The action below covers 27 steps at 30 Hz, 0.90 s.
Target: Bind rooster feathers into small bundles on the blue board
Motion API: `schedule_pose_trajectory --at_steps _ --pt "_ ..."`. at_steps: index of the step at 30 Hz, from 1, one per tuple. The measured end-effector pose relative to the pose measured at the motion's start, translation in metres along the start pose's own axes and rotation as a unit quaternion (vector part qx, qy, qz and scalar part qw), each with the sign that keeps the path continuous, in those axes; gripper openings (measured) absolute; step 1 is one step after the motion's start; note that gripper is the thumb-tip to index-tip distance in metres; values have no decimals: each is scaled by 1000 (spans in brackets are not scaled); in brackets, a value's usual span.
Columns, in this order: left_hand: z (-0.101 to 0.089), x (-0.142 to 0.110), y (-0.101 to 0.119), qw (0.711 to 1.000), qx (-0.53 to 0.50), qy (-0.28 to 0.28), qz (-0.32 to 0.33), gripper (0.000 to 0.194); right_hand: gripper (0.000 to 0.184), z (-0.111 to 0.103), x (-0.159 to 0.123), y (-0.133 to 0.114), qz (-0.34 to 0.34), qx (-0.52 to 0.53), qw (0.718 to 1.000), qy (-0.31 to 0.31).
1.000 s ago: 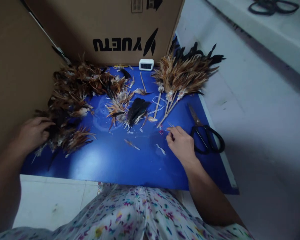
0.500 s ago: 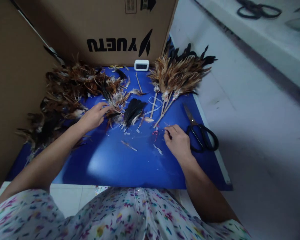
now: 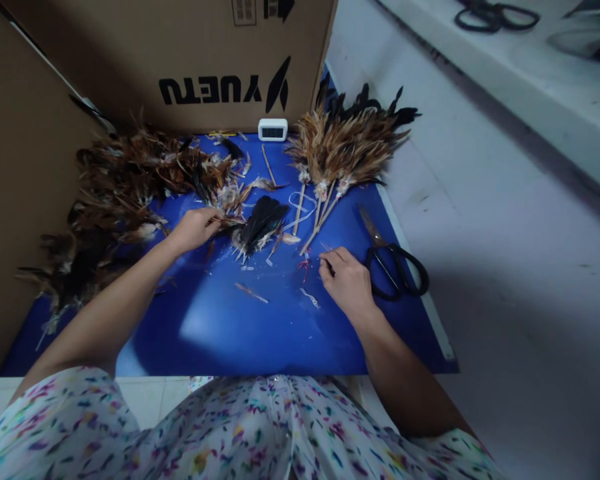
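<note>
My left hand (image 3: 194,229) rests on the blue mat (image 3: 240,327), its fingers closed on a few brown feathers (image 3: 227,219) beside a small black feather bundle (image 3: 260,223). My right hand (image 3: 347,281) lies curled on the mat near a bit of red thread (image 3: 305,265), fingers pinched on something I cannot make out. Bound feather bunches on thin sticks (image 3: 340,150) lie beyond it. A large heap of loose brown and black feathers (image 3: 115,193) covers the mat's left side.
Black-handled scissors (image 3: 393,263) lie just right of my right hand. A small white timer (image 3: 273,129) stands against a cardboard box (image 3: 180,60) at the back. Another cardboard wall (image 3: 15,167) closes the left. Grey floor stretches to the right.
My left hand left the feather heap at the far left, moved right to the middle of the mat and closed on brown feathers. The right hand barely moved.
</note>
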<state>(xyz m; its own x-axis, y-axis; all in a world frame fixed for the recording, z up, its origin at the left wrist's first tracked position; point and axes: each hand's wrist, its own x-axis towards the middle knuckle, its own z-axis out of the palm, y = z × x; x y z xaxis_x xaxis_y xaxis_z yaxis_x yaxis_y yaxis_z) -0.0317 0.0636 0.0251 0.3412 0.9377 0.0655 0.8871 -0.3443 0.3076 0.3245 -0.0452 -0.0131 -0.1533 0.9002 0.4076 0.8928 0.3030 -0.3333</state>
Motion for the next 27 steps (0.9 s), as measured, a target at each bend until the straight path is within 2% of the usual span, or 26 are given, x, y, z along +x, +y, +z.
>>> schedule_pose_trajectory --at_steps 5,10,13,18,23,27 --pt "-5 -3 6 984 -142 43 -95 25 21 0 0 1 -1 7 1000 -2" --pt "-9 -3 9 933 -299 106 -168 18 21 0 0 0 3 -2 1000 -5" --pt "-8 -5 10 902 -365 140 -185 16 20 0 0 0 2 -4 1000 -3" --pt "-9 -9 19 838 -474 115 -245 16 20 0 1 0 2 2 1000 1" --pt "-11 -15 26 828 -490 111 -251 13 22 0 0 -1 5 28 999 19" --pt "-11 -22 35 806 -523 109 -253 12 26 -1 3 -8 4 55 997 55"
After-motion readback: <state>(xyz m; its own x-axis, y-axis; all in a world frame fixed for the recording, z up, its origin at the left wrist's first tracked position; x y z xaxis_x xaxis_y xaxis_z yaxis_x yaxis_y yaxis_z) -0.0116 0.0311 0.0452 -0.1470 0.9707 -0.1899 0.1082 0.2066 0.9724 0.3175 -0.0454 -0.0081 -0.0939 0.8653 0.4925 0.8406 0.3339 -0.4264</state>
